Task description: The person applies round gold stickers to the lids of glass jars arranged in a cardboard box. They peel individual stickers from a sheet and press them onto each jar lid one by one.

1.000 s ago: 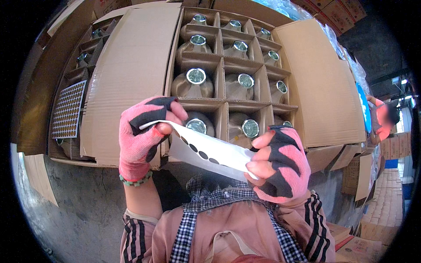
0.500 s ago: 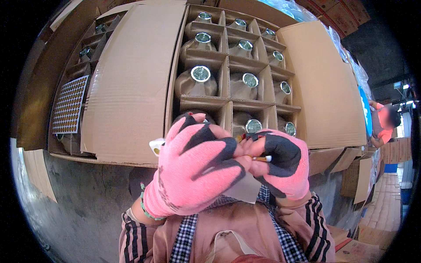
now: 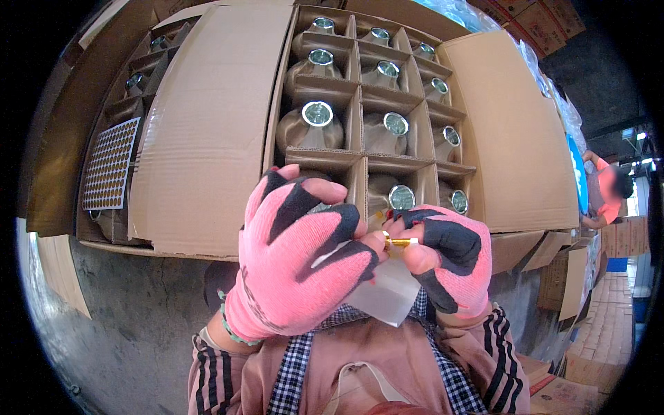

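Observation:
My left hand, in a pink and black glove with bare fingertips, is curled around a white sheet that hangs below its fingers. Between both hands a small gold-and-white piece, apparently a sticker edge, runs from my left thumb tip to the right fingers. My right hand, gloved alike, pinches its other end. Just beyond my hands, clear glass vessels with round rims, such as this one, sit in a cardboard box's compartments. My left hand partly hides the nearest left vessel.
A sheet of round gold stickers lies on a second divided box at the left. Wide cardboard flaps stand open beside the vessels. At the far right a co-worker in an orange top is near a blue object.
My left fingers have spread and shifted slightly, and more of the gold-and-white piece shows between my hands. The white sheet hangs a little lower; its corner left of my hand is gone from sight.

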A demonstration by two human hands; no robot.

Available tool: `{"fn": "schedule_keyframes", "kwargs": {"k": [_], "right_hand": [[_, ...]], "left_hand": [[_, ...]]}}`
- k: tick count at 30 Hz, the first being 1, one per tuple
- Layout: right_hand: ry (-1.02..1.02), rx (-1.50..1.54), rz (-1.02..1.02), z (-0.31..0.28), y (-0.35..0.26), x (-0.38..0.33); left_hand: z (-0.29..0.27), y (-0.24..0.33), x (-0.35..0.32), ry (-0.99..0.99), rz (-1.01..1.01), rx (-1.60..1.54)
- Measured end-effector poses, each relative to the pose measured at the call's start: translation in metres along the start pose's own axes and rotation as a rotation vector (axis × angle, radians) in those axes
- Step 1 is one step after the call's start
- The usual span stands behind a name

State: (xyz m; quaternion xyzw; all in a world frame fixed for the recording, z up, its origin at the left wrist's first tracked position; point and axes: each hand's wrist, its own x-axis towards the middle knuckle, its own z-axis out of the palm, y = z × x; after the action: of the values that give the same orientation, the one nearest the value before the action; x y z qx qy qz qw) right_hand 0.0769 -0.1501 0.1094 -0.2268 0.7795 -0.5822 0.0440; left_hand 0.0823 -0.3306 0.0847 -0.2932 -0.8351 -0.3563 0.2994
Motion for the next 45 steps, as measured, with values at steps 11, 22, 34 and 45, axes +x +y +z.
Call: {"fn": "schedule_keyframes", "kwargs": {"k": [11, 22, 34, 45], "right_hand": [[0.015, -0.115, -0.074, 0.004, 0.0, -0.002], [-0.085, -0.121, -0.085, 0.001, 0.001, -0.003], [0.055, -0.155, -0.107, 0.007, 0.006, -0.006], [0.031, -0.117, -0.197, 0.008, 0.009, -0.005]], "left_hand": [[-0.001, 0.008, -0.005, -0.03, 0.018, 0.112], [-0.004, -0.002, 0.001, -0.15, -0.02, -0.078], [0.006, -0.003, 0.003, -0.023, -0.139, -0.372], [0.004, -0.004, 0.003, -0.046, -0.139, -0.408]]}}
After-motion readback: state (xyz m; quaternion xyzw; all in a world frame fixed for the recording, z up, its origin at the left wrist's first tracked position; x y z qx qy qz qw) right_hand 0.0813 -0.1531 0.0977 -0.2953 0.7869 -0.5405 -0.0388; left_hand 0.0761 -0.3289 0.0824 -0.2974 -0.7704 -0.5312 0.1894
